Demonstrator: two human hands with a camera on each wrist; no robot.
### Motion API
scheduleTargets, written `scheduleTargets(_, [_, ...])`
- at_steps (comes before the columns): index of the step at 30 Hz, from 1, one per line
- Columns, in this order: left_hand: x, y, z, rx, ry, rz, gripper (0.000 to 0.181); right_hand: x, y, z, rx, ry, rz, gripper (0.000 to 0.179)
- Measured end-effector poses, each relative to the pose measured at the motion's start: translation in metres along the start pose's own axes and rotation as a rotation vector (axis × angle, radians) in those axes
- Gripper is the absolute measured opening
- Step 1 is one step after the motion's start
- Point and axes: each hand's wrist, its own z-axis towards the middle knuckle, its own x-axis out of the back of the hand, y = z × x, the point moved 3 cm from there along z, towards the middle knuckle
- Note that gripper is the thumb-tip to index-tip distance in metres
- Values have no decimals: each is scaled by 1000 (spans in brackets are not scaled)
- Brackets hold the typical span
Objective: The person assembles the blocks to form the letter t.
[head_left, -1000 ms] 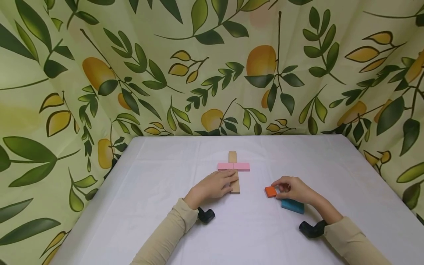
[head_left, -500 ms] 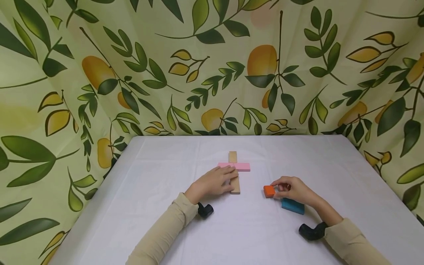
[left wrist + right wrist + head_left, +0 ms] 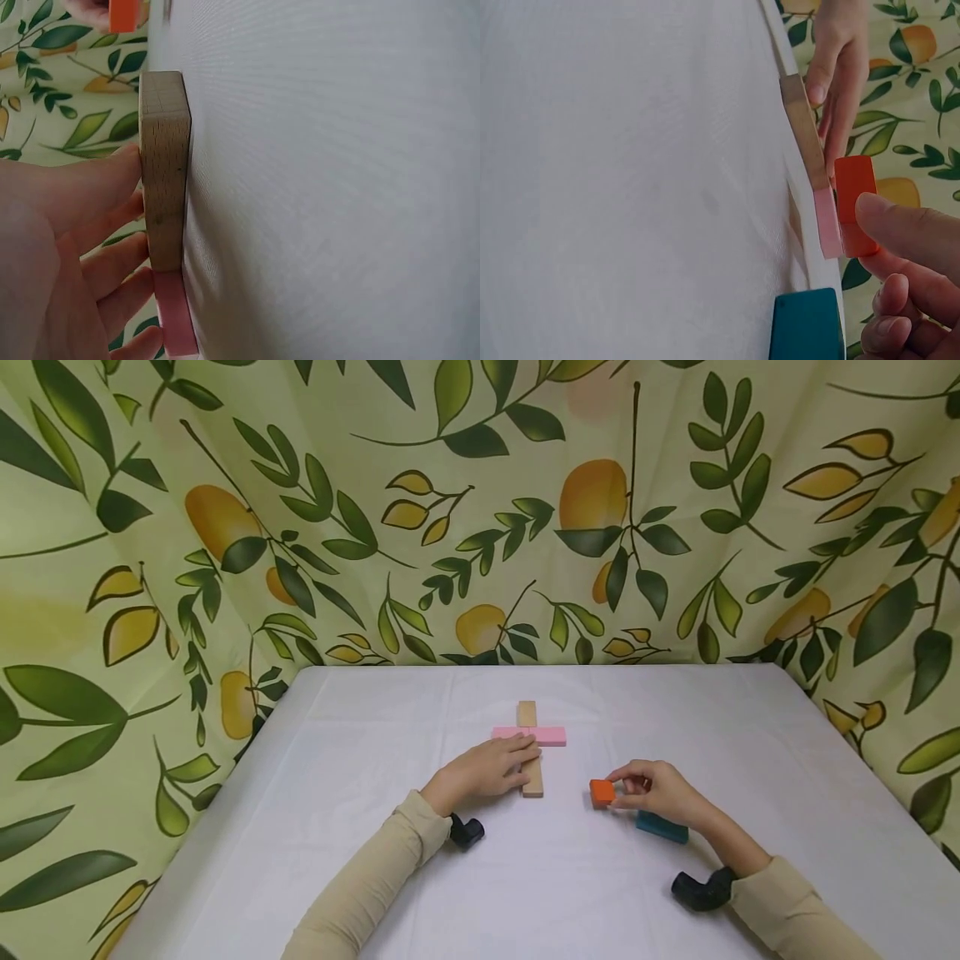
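My left hand (image 3: 483, 768) rests over the near wooden block (image 3: 533, 783), thumb and fingertips touching its top. Some of those fingers reach the left pink block (image 3: 506, 732). A right pink block (image 3: 552, 737) lies end to end with it, and a far wooden block (image 3: 527, 713) stands out behind, so the four form a cross. To the right, my right hand (image 3: 660, 789) pinches an orange block (image 3: 602, 791) between thumb and fingers. The right wrist view shows that orange block (image 3: 857, 180) held up above the tabletop level. A teal block (image 3: 662, 828) lies partly hidden under the right hand.
A white cloth (image 3: 360, 735) covers the table, and a leaf-and-fruit patterned curtain (image 3: 480, 552) hangs around its back and sides. Black wrist-worn devices (image 3: 702, 891) sit below both wrists, close over the cloth.
My right hand has moved the orange block a little to the left and lifted it. My left hand has shifted slightly over the wooden block's join with the pink ones.
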Motion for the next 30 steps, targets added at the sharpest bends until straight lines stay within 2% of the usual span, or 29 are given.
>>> scheduleTargets(7, [1, -2, 1, 7, 2, -41, 53, -2, -4, 1, 7, 10, 4, 29])
scheduleTargets(12, [0, -3, 2, 4, 1, -44, 55, -4, -8, 1, 8, 18, 9, 30])
scheduleTargets(20, [-1, -4, 2, 11, -6, -44, 58, -11, -11, 1, -56, 17, 24, 32])
scheduleTargets(30, [0, -3, 2, 18, -6, -34, 57, -13, -13, 0, -42, 19, 50, 31])
